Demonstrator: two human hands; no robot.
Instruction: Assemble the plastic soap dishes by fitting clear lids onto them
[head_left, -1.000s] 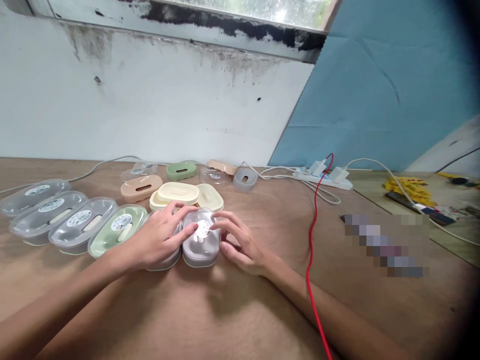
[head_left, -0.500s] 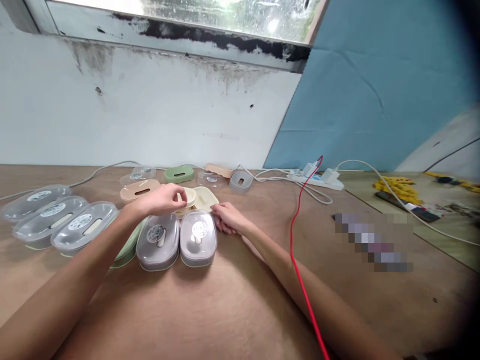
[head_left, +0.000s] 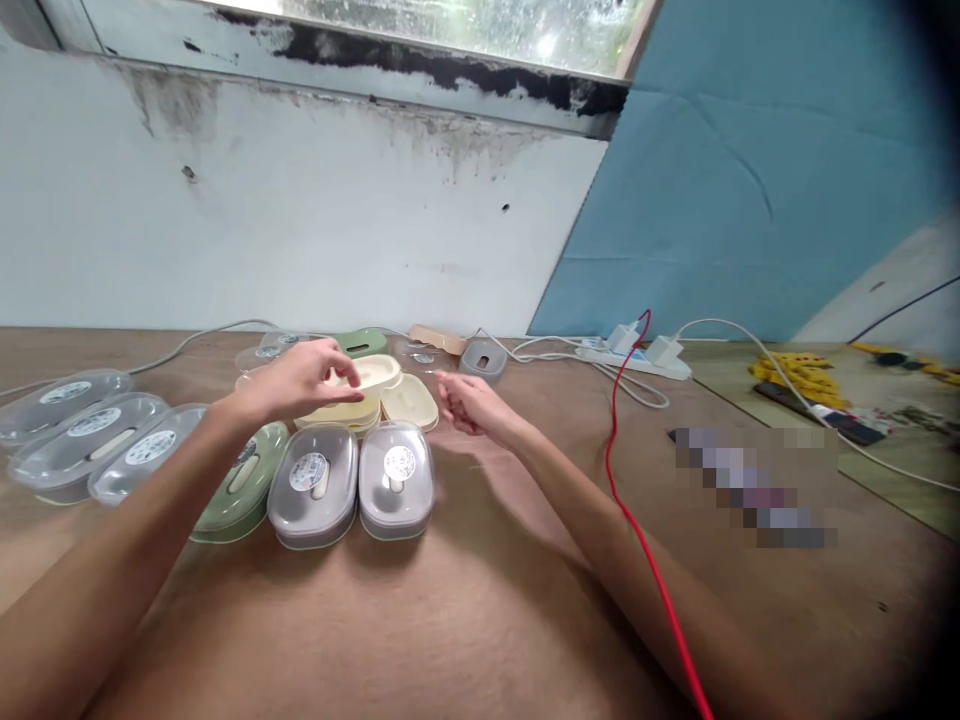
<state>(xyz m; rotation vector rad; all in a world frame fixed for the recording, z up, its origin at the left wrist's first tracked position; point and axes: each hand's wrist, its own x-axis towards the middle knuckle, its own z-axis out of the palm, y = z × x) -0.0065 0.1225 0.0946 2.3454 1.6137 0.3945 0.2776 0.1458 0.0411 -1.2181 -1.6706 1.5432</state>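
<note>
My left hand [head_left: 304,380] is above the cream oval pieces, its thumb and fingers apart in a curve. Beside its fingertips is a cream oval piece [head_left: 381,371] with a raised rim, its left end hidden by the hand. Below lies a pale yellow stack [head_left: 341,412]. To the right sits another cream oval piece [head_left: 409,402]. My right hand [head_left: 474,404] hovers right of it, fingers curled and closed; what they hold, if anything, I cannot make out. In front stand two grey soap boxes [head_left: 313,485] with clear lids and round labels, and a green soap box [head_left: 247,480].
Several clear-lidded boxes [head_left: 90,440] line the left side. Toward the wall are a green tray [head_left: 364,342], a peach piece [head_left: 436,340] and a grey piece [head_left: 482,358]. A red cable [head_left: 619,500] crosses near my right forearm; a power strip [head_left: 667,368] lies behind it.
My left hand has drawn left and its fingers have parted, uncovering more of the cream pieces. My right hand has moved up and right, off the right cream piece.
</note>
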